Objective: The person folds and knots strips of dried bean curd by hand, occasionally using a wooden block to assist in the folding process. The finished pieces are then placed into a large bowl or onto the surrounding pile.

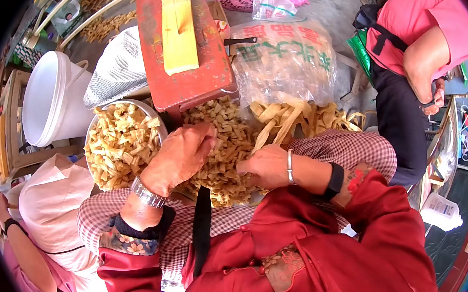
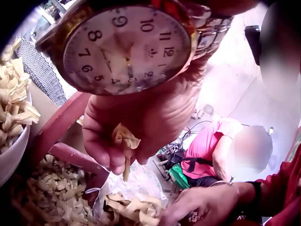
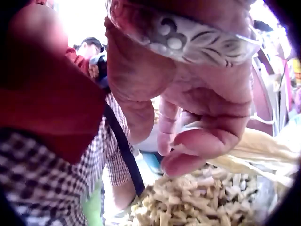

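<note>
In the left wrist view, a small folded piece of pale yellow dried strip [image 2: 124, 139] sits between the fingers of my left hand [image 2: 141, 113], which pinches it. From the head view, that left hand [image 1: 184, 153] hovers over a heap of short chopped pieces [image 1: 224, 127], beside a white tub [image 1: 163, 131] heaped with folded pieces [image 1: 121, 145]. My right hand [image 1: 267, 167] is at the right side of the heap. Its fingers [image 3: 202, 146] are loosely bent with a gap to the thumb, nothing showing between them. Long flat strips [image 1: 293, 118] lie just beyond it.
A red wooden bench [image 1: 189, 85] bearing a yellow board [image 1: 180, 44] stands ahead. Right of it lies a clear printed plastic bag [image 1: 287, 56]. A white bucket [image 1: 52, 99] stands at left. One person in pink [image 1: 430, 20] sits at right, another [image 1: 36, 260] at left.
</note>
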`<control>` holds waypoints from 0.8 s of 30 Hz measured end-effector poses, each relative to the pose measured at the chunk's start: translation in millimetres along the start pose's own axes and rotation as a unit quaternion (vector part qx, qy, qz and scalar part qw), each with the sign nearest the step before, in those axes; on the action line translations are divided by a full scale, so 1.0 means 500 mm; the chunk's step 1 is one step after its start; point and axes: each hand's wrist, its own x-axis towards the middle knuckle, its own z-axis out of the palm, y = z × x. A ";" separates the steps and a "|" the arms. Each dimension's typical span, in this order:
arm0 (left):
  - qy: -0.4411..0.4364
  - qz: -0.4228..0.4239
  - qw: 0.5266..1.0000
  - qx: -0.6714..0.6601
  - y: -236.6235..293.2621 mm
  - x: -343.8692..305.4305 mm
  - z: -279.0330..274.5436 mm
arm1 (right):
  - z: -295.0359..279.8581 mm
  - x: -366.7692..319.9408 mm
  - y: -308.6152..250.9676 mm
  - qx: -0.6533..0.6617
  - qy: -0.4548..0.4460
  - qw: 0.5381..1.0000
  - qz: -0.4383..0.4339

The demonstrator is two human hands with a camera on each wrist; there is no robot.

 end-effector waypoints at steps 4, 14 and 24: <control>-0.053 -0.023 0.997 0.059 -0.040 0.014 0.033 | -0.017 -0.019 -0.040 0.072 0.097 0.988 -0.098; -0.229 -0.191 0.873 -0.386 -0.012 0.042 0.105 | -0.009 -0.011 -0.074 0.123 0.237 0.927 -0.264; -0.259 -0.206 0.771 -0.545 0.067 0.080 0.164 | 0.011 -0.031 -0.133 0.199 0.149 0.915 -0.319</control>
